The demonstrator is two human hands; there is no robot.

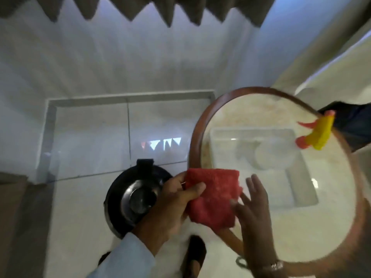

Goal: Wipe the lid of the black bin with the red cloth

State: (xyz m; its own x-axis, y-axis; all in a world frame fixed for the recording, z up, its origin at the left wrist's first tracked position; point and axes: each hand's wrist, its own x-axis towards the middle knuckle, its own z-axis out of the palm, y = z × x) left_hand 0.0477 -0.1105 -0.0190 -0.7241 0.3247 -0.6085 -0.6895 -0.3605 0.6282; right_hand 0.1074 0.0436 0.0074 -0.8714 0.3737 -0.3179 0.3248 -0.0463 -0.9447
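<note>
The red cloth (213,195) is folded and held in the air between my hands, over the near edge of the round table. My left hand (172,205) grips its left side, thumb on top. The fingers of my right hand (254,207) are spread against the cloth's right edge, and whether they pinch it is unclear. The black bin (133,197) stands on the floor to the left, below my left hand. Its round lid has a shiny metal centre and a black hinge at the far side. My left hand hides the lid's right part.
A round table (197,137) with a brown rim and pale top fills the right side. A clear plastic tray (261,167) and a yellow and red rubber chicken (315,133) lie on it. White curtains hang behind. My shoe (195,255) is on the white tiled floor.
</note>
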